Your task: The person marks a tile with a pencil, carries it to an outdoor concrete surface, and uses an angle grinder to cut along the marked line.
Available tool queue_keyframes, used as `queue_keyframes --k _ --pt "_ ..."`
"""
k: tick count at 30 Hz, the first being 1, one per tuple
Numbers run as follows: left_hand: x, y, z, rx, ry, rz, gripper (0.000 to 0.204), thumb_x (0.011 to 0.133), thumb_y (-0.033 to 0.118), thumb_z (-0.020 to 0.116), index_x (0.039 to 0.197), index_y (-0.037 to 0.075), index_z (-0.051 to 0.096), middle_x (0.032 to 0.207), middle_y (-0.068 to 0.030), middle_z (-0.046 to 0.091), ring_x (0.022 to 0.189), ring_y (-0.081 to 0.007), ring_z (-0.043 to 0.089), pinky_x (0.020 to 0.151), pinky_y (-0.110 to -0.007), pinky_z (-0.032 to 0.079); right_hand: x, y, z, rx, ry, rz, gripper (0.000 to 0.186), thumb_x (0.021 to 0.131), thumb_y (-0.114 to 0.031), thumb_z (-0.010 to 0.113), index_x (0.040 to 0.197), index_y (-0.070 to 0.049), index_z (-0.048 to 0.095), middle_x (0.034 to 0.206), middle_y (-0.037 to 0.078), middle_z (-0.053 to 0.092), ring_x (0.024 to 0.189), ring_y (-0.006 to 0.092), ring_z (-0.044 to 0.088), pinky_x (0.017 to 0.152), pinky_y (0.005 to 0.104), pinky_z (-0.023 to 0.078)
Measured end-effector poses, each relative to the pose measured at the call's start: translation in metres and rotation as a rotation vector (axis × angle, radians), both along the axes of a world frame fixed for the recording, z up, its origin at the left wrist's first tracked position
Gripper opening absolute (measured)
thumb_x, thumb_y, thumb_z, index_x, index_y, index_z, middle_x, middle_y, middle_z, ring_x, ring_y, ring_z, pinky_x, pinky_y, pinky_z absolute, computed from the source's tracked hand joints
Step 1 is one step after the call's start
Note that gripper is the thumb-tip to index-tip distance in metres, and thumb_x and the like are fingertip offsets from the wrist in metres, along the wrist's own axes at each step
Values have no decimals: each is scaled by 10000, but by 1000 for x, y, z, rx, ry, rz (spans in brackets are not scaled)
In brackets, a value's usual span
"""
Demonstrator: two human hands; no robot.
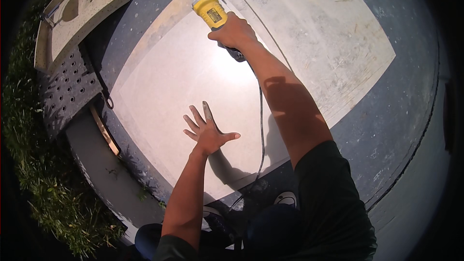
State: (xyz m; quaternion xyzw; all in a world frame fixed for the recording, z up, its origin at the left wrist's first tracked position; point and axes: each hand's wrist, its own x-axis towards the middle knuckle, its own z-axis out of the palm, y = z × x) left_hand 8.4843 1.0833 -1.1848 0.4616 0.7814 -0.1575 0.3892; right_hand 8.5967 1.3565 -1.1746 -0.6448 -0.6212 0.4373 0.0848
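Note:
A large pale stone slab (pixel 169 72) lies flat on the dark ground. My right hand (pixel 233 32) is stretched forward and grips a yellow angle grinder (pixel 210 10), whose disc sits at the slab's far edge. A thin cut line (pixel 270 36) runs along the slab to the right of the grinder. The grinder's black cable (pixel 261 130) trails back over the slab toward my legs. My left hand (pixel 207 129) presses flat on the slab's near part, fingers spread, holding nothing.
A speckled stone piece (pixel 82 14) with a cut-out lies at the far left beside a perforated grey panel (pixel 67 89). Grass (pixel 34 164) borders the left side. Dark pavement (pixel 391 116) and a concrete kerb (pixel 96 159) surround the slab. My shoes (pixel 285 198) stand at its near edge.

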Motion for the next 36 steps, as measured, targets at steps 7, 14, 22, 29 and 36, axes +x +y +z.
queue_keyframes --k 7,14,22,29,36 --pt "0 0 2 7 -12 16 1622 495 666 902 1600 104 -145 1605 -318 -242 1443 -596 -225 1101 -769 -31 -1 1 0 -4 15 6 777 657 -445 757 1281 -41 533 1132 180 697 1034 312 692 874 419 553" --pt "-3 -2 0 29 -21 -2 1605 503 764 850 1611 108 -108 1606 -328 -229 1444 -588 -235 1082 -781 -44 -1 3 2 -8 0 13 796 661 -451 757 1300 -33 529 1148 189 694 1052 320 689 891 420 553" --pt "-3 -3 -1 29 -17 -8 1614 500 774 842 1608 109 -126 1601 -338 -233 1441 -593 -236 1083 -781 -41 -1 2 4 -28 13 5 790 664 -448 764 1294 -32 532 1151 181 696 1058 313 688 900 415 549" --pt "-3 -6 -1 41 -20 -8 1611 500 774 842 1609 104 -115 1600 -339 -232 1439 -597 -234 1080 -783 -42 1 -3 3 -23 6 9 792 664 -452 763 1291 -27 532 1147 179 697 1052 307 690 898 407 547" --pt "-1 -5 1 35 -19 -10 1601 508 772 842 1610 102 -107 1605 -328 -234 1441 -597 -227 1074 -790 -39 7 -10 2 -25 4 14 796 668 -455 759 1292 -17 527 1139 182 698 1047 306 690 894 407 545"
